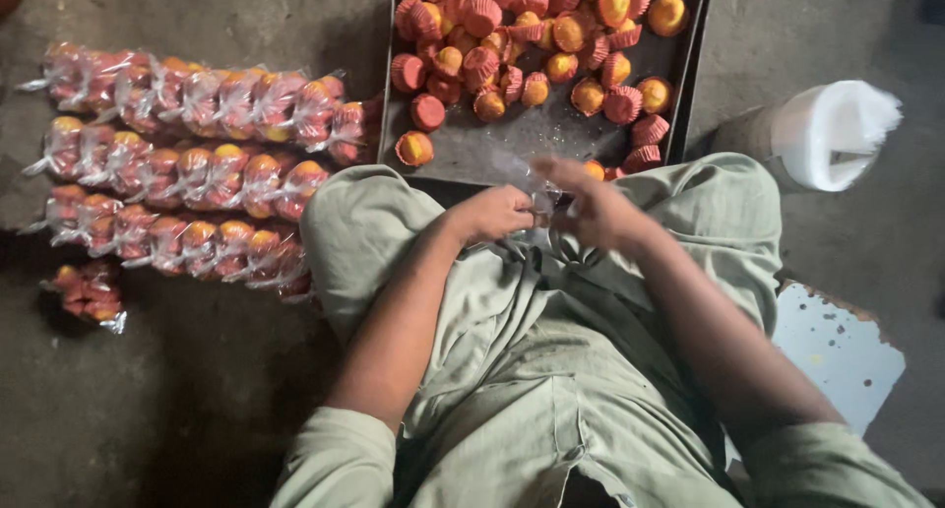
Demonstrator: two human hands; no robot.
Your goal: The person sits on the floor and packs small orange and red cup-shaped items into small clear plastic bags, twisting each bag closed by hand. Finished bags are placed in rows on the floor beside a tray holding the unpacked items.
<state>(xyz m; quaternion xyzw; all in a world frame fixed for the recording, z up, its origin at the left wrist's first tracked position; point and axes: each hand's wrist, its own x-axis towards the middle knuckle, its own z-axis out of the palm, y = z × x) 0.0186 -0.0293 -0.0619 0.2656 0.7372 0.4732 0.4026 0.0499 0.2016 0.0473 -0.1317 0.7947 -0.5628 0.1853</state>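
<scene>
A clear bag (527, 178) is pinched between the left hand (495, 213) and right hand (591, 211); its mouth should be held wide near the tray (492, 149) of cakes (522, 35).

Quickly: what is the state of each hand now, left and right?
Left hand: closed, pinching the clear plastic bag.
Right hand: fingers partly curled at the same bag; motion blur hides whether it grips.

clear cupcake packs (187, 163) in rows, floor left
</scene>
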